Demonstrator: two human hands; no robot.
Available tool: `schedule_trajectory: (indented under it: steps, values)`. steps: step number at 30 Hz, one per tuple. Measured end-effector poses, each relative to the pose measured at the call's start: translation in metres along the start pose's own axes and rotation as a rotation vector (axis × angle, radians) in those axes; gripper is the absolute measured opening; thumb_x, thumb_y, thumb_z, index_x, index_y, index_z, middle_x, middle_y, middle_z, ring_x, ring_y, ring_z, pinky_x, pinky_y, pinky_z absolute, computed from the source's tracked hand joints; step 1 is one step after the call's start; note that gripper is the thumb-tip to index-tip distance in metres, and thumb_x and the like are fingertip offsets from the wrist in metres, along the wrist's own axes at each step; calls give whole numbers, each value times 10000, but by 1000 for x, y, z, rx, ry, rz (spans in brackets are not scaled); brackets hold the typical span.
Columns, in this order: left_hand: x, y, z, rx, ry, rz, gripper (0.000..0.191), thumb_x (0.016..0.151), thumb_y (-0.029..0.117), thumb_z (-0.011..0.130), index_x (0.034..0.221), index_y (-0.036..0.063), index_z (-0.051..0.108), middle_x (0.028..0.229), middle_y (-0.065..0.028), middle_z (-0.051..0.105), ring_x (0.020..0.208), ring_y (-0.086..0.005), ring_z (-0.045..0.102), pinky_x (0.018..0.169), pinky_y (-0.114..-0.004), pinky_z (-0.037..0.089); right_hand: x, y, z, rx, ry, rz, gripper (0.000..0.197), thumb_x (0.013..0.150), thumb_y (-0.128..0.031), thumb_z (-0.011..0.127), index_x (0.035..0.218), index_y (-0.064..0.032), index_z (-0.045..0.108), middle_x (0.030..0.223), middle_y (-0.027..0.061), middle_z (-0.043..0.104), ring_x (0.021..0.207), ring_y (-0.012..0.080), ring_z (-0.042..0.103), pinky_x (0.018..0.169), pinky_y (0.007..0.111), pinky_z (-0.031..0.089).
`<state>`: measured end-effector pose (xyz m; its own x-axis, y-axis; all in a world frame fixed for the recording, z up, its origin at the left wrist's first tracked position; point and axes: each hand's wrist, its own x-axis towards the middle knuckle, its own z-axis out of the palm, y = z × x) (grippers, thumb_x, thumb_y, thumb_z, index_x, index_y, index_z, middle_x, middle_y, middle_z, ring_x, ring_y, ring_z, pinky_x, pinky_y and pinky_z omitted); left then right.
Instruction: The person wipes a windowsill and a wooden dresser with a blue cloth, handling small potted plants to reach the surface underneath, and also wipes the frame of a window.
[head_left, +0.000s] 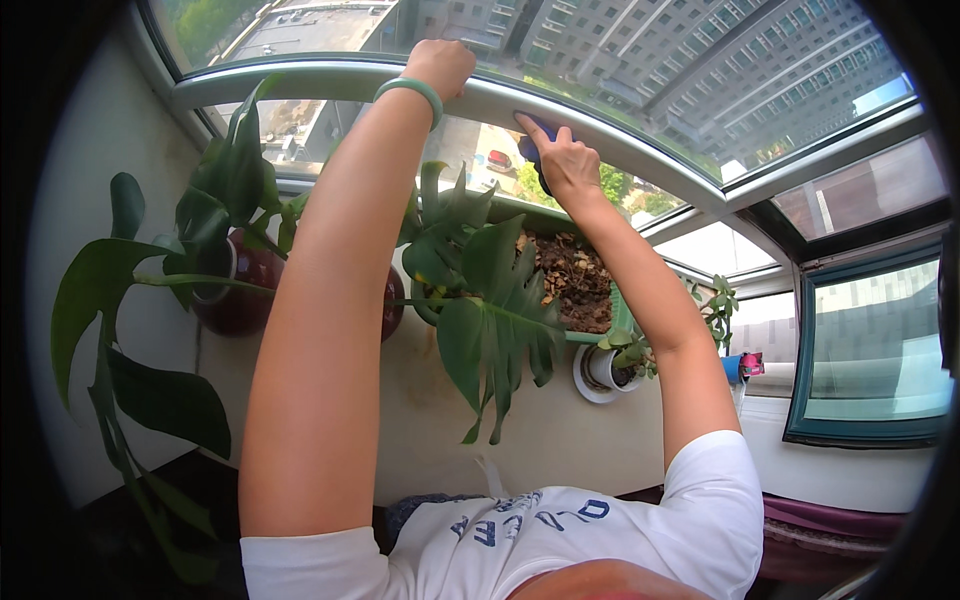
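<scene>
My left hand (442, 67), below it a green bangle (411, 94) on the wrist, rests closed on the silver window frame (300, 77); nothing shows in its fingers. Farther right, my right hand (564, 156) holds a dark blue cloth (531, 148) against the same frame's inner face, with the index finger stretched along it. Part of the cloth hangs below the frame, and the palm is hidden. Beneath my arms, a monstera plant (495, 315) spreads its large leaves beside a green planter box (622, 311) of soil and dry chips.
On the pale sill (435, 405) stand dark red glazed pots (240, 300) at left and a small white pot (604, 367) with a succulent at right. Large monstera leaves (169, 397) hang at far left. A teal-framed window (802, 360) is at right.
</scene>
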<state>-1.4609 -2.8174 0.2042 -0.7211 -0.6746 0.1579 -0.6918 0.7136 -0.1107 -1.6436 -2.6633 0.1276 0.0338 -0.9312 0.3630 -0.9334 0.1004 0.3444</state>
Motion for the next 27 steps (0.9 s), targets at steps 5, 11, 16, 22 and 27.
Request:
schedule_trajectory:
  steps: [5, 11, 16, 22, 27]
  values:
    - [1, 4, 0, 30, -4, -36, 76, 785, 145, 683, 735, 148, 740, 835, -61, 706, 817, -246, 683, 718, -328, 546, 17, -26, 4, 56, 20, -32, 579, 876, -112, 477, 1394, -359, 396, 790, 144, 547, 595, 316, 629, 525, 414, 527]
    - [-2, 2, -7, 36, -48, -22, 75, 759, 149, 704, 822, 129, 740, 891, -77, 706, 857, -250, 683, 727, -340, 538, 28, -36, 9, 21, 117, -119, 541, 899, -105, 463, 1365, -378, 442, 760, 127, 537, 574, 281, 609, 505, 364, 516]
    - [-2, 3, -5, 23, -69, -12, 57, 763, 152, 698, 797, 139, 741, 879, -66, 708, 854, -242, 684, 726, -336, 537, 13, -1, 18, -106, 130, -186, 520, 912, -140, 460, 1375, -375, 433, 719, 130, 507, 512, 263, 561, 435, 351, 478]
    - [-1, 5, -9, 35, -43, -5, 53, 754, 155, 706, 788, 140, 743, 869, -68, 708, 847, -243, 684, 728, -334, 536, 31, -38, 28, -111, 214, -184, 428, 935, -187, 461, 1334, -338, 500, 703, 108, 502, 509, 259, 544, 437, 353, 447]
    - [-2, 1, -6, 24, -59, -13, 64, 749, 155, 711, 802, 138, 742, 868, -77, 706, 849, -245, 683, 726, -337, 537, 20, -23, 28, -116, 221, -203, 465, 922, -167, 475, 1343, -365, 482, 705, 106, 505, 520, 250, 557, 450, 347, 469]
